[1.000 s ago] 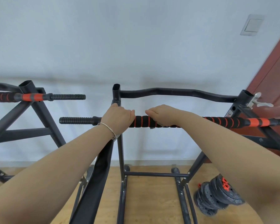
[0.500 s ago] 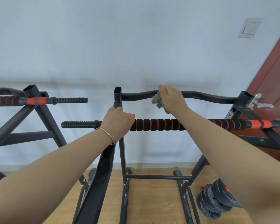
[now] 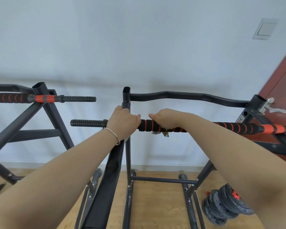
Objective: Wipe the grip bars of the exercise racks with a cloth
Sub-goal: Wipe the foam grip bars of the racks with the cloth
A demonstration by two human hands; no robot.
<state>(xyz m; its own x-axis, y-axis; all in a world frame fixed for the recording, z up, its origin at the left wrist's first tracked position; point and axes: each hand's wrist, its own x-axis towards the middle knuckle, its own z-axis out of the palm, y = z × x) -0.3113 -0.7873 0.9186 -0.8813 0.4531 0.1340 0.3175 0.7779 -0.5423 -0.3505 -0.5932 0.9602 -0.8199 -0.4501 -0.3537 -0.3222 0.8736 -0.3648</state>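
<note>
A black grip bar with orange stripes (image 3: pixel 234 127) runs across the near exercise rack at chest height. My left hand (image 3: pixel 122 121) grips this bar where it meets the rack's upright post (image 3: pixel 126 96). My right hand (image 3: pixel 165 119) is wrapped round the striped foam just to the right, holding a grey cloth (image 3: pixel 163 132) against the bar; scraps of cloth hang below the fingers. A bare black wavy bar (image 3: pixel 188 96) runs behind, higher up. A second rack stands at the left with its own striped grip bar (image 3: pixel 15 98).
Weight plates (image 3: pixel 226 205) lie stacked on the wooden floor at the lower right. A red-brown door (image 3: pixel 284 90) stands at the right edge. The white wall is close behind the racks. A silver clamp lever (image 3: pixel 271 108) sticks out of the right post.
My right hand with the cloth has come down from the upper wavy bar onto the striped grip bar. My left hand has kept its hold.
</note>
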